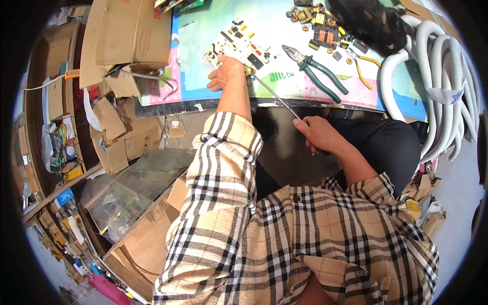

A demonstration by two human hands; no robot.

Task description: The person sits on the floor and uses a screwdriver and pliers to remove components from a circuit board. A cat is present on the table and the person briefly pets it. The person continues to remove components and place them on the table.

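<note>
A pale circuit board (241,46) carrying several yellow, black and red components lies on the table. At its near left corner is my left hand (227,73), thumb against the board and fingers bent beside its edge, gripping it. My right hand (317,133), in front of the table edge, is closed around a screwdriver with a long thin metal shaft (277,96). My fingers hide its handle, and the tip reaches the board's near edge. To the right of the board lie green-handled pliers (320,73), jaws pointing away from me.
Yellow-handled cutters (363,68) and a pile of coils and transformers (325,35) lie farther right. A black furry animal (371,23) rests behind them. Coiled white corrugated hose (437,76) hangs over the right corner. A cardboard box (134,35) stands at left; cluttered shelves (56,188) lie beyond.
</note>
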